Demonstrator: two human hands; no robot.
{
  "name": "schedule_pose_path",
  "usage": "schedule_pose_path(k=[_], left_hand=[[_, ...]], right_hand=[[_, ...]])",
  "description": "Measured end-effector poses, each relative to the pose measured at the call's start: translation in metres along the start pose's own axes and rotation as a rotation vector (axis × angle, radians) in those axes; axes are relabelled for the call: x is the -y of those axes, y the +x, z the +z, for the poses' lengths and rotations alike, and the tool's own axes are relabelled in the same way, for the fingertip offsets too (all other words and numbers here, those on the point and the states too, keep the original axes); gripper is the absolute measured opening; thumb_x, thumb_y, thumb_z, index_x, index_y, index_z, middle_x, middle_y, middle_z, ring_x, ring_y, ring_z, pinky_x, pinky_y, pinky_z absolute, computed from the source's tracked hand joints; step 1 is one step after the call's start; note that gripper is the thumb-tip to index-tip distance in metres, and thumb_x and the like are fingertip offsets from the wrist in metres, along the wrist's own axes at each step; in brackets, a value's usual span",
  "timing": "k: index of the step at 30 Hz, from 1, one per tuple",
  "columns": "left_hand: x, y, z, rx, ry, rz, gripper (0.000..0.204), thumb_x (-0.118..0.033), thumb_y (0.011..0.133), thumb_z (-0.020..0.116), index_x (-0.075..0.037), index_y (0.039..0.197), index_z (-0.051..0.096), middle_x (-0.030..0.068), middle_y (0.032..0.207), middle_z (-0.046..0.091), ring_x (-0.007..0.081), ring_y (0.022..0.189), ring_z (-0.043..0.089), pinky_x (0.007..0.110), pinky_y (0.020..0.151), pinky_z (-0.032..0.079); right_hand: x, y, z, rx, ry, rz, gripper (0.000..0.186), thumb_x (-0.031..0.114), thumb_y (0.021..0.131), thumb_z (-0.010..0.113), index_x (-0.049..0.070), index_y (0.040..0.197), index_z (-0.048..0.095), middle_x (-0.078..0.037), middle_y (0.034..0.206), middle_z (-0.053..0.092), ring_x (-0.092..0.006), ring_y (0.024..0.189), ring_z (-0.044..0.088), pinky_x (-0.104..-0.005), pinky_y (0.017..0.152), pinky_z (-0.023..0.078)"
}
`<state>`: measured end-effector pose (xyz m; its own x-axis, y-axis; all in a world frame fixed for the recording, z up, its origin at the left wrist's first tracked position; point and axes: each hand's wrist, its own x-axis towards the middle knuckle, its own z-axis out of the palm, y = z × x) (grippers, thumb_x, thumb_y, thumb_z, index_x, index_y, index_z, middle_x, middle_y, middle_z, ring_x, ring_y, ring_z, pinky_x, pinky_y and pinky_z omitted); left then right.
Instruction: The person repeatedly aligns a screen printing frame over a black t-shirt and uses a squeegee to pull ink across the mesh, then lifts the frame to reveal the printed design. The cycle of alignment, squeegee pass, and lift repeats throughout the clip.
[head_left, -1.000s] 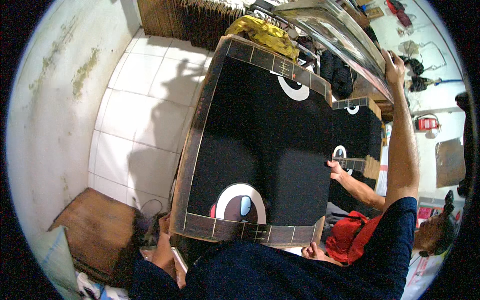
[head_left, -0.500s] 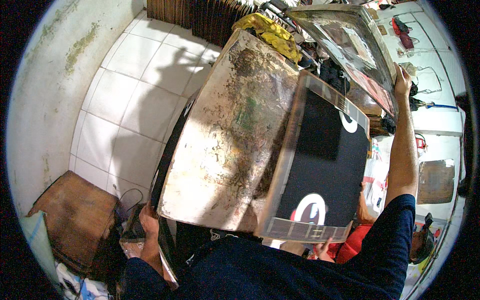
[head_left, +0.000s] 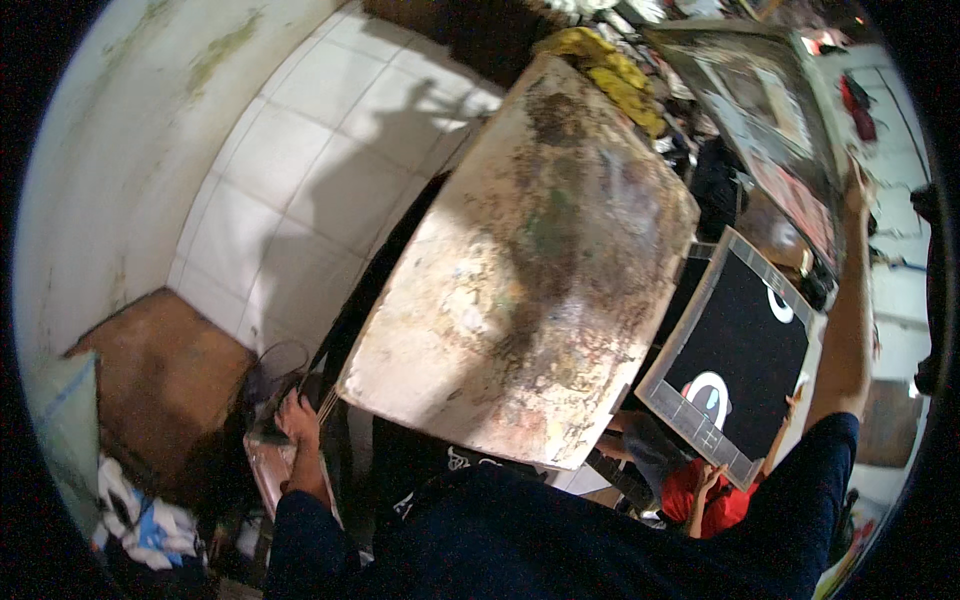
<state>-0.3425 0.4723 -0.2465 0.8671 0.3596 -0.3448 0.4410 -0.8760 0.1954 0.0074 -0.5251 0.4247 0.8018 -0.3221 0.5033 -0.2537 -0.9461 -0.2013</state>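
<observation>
1. Closest in, the wearer's dark sleeves and shirt (head_left: 600, 535) fill the lower edge, and the left hand (head_left: 297, 418) is down low, beside the near left corner of the table. Its fingers curl near the edge of a narrow black panel (head_left: 370, 310); whether they close on that edge or just rest by it, nobody can tell from here.
2. Next, the table (head_left: 530, 260): a pale top, blotched brown and green, slanting across the middle, a broad shadow over it, the black panel along its left side.
3. Over to the right, a person in a red shirt (head_left: 725, 505) has 2 hands on a board (head_left: 740, 350), 1 at its near edge and 1 at its right side. The board sits tilted off the table's right side, black-faced, 2 white rounded eye shapes on it, a marked strip along each end.
4. Farther out, the right arm stretches long, and the right hand (head_left: 856, 180) is clamped on the right edge of the framed screen (head_left: 770, 120), though blur smears the fingers. That screen slants up, well clear of the table's far right corner, smudged grey and pink.
5. Beyond the table's far end lies a crumpled yellow cloth (head_left: 615, 85), with a dark stack (head_left: 470, 35) to its left, behind the white tiled floor (head_left: 310, 160).
</observation>
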Motion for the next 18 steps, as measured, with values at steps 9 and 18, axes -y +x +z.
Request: schedule_pose_path(k=[9,18], left_hand=[[0.011,0.031,-0.054,-0.172,-0.208,0.106,0.021,-0.012,0.096,0.065,0.0,0.113,0.07,0.0225,0.114,0.066,0.041,0.106,0.063,0.045,0.091,0.05],[-0.259,0.115,-0.211,-0.283,-0.973,0.262,0.019,-0.016,0.101,0.062,0.001,0.11,0.067,0.016,0.087,0.065,0.0179,0.079,0.056,0.036,0.073,0.048]], right_hand=[[0.028,-0.017,-0.004,-0.041,-0.153,-0.018,0.04,0.038,0.103,0.056,0.008,0.125,0.071,-0.013,0.098,0.071,-0.0253,0.083,0.061,-0.0382,0.076,0.05],[0.041,-0.009,0.029,-0.02,-0.226,-0.083,0.044,0.042,0.102,0.054,0.006,0.123,0.069,-0.018,0.102,0.072,-0.0326,0.087,0.064,-0.0447,0.079,0.052]])
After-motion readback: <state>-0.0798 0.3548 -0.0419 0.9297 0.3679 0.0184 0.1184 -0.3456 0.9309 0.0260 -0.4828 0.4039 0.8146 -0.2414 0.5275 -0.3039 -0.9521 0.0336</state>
